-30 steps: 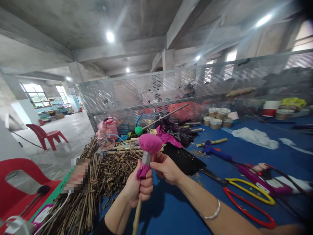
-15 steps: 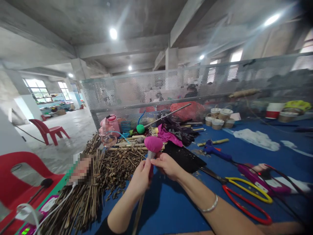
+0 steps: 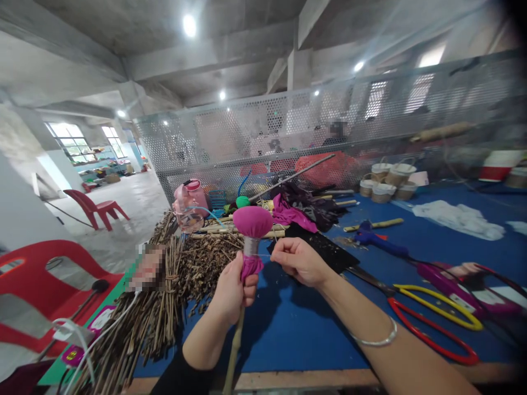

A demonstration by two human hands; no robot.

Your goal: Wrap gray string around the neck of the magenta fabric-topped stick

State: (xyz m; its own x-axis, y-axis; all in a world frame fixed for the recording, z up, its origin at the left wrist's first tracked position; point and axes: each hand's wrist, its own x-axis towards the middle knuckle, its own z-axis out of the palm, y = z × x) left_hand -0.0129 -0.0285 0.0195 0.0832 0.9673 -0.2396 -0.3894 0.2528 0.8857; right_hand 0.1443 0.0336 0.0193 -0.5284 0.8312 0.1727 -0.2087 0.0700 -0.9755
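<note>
My left hand (image 3: 233, 291) is closed round a thin wooden stick (image 3: 233, 351), held upright over the blue table (image 3: 296, 340). The stick's top carries a round head wrapped in magenta cloth (image 3: 252, 220), bound below with pale thread at its neck (image 3: 250, 247). My right hand (image 3: 298, 260) is pinched just right of that neck, fingers together on a fine thread that runs to the binding. A silver bangle (image 3: 376, 339) sits on my right wrist.
A heap of dry brown twigs (image 3: 164, 296) lies left of my hands. Red and yellow handled shears (image 3: 432, 323), a blue glue gun (image 3: 376, 240), dark and magenta cloth (image 3: 304, 211), a pink jug (image 3: 191, 200) and small baskets (image 3: 387, 184) are on the table. Red chairs (image 3: 37, 285) stand left. A perforated metal screen (image 3: 313, 131) backs the table.
The stick has been lifted, so the magenta head stands higher. My left hand regripped below the binding, and my right hand drew away to the right with the thread.
</note>
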